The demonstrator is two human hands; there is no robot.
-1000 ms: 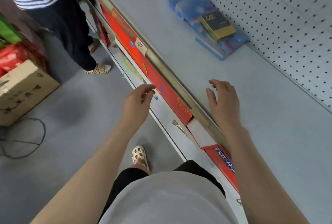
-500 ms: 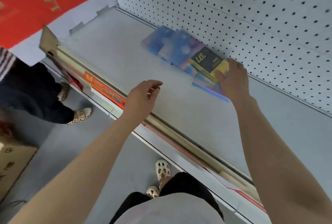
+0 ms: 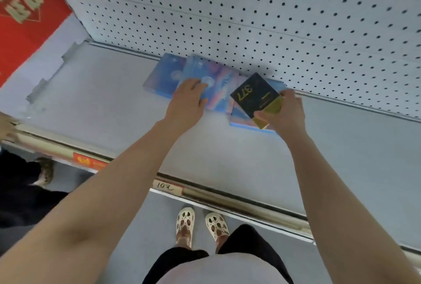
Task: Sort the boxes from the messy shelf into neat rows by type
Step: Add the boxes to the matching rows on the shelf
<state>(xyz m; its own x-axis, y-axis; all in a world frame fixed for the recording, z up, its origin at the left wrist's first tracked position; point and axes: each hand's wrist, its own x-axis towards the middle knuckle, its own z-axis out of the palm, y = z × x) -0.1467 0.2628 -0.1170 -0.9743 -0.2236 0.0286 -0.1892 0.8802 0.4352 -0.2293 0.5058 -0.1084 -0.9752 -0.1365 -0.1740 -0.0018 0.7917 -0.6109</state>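
Here the right hand grips a black-and-gold box lifted over blue boxes heaped against the pegboard back — the left hand lies flat on them. The grey shelf is bare on both sides; a metal front rail edges it.

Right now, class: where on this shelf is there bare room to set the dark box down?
Free: the shelf left of the blue boxes, and right of the right hand along the pegboard. Crowded: the back middle, where blue boxes overlap under the left hand and dark box.
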